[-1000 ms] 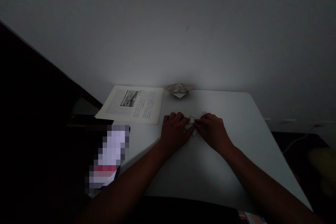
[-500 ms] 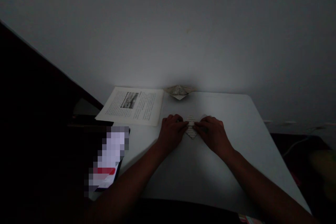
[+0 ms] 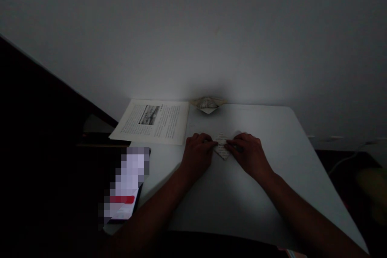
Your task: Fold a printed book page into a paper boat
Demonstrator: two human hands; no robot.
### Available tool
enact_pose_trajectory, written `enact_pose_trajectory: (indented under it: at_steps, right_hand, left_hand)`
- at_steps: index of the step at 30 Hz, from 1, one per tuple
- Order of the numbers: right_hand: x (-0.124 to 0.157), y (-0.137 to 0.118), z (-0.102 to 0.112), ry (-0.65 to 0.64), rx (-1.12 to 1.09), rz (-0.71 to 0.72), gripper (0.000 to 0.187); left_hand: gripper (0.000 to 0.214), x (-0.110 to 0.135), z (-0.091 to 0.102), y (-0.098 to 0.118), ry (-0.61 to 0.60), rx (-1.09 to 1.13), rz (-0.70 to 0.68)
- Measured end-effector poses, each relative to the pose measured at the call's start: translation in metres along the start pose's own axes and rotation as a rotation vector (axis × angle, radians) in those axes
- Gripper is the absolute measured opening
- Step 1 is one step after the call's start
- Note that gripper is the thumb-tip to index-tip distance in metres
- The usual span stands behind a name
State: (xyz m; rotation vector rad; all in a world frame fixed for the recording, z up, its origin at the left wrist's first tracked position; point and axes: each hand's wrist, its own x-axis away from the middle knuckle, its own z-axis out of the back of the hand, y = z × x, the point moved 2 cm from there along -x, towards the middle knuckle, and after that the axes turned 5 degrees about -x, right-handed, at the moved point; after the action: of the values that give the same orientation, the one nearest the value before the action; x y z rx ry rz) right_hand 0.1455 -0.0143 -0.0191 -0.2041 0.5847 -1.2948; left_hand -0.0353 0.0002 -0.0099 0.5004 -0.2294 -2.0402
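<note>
A small diamond of folded printed paper (image 3: pixel 223 152) lies on the white table between my hands, one point toward me. My left hand (image 3: pixel 198 151) pinches its left corner, fingers curled and thumb laid toward the middle. At the opposite corner my right hand (image 3: pixel 246 150) grips the paper between thumb and fingers. The curled fingers hide both side corners. Beyond them, against the wall, sits a folded paper boat (image 3: pixel 208 107) made from similar paper.
A stack of printed pages (image 3: pixel 169 123) with a dark picture lies at the table's back left. A lit phone (image 3: pixel 123 211), partly blurred out, rests at the left edge beside my left forearm. The white table (image 3: pixel 272 129) meets a grey wall (image 3: pixel 205 40).
My right hand has shifted slightly to the right along the paper, and more of the diamond's middle shows. My left hand stays nearly in place. The camera view has moved a little.
</note>
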Motion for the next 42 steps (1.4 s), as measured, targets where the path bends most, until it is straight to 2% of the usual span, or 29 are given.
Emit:
enact_pose_trajectory:
  at_steps: [9,24,29,33,38,42]
  right_hand:
    - [0.001,0.001,-0.001,0.003,-0.019,-0.024,0.019]
    - [0.002,0.001,0.002,-0.019,-0.003,0.002,0.020]
    - [0.009,0.000,0.008,-0.056,0.004,0.043,0.038]
    - [0.011,0.001,0.008,-0.053,0.010,0.050,0.042]
    - [0.011,0.002,0.008,-0.055,-0.014,0.028,0.039]
    - [0.007,0.005,0.010,-0.064,-0.041,0.019,0.028]
  left_hand:
    - [0.021,0.004,-0.002,0.003,0.029,-0.002,0.017]
    - [0.055,0.005,-0.003,0.015,0.051,-0.069,0.028]
    - [0.044,0.006,0.000,0.015,0.045,-0.045,0.013]
    - [0.031,0.007,-0.001,0.015,0.035,-0.080,0.026]
    - [0.036,0.007,-0.004,0.015,0.014,-0.149,-0.006]
    - [0.037,0.007,-0.005,0.015,0.012,-0.168,-0.002]
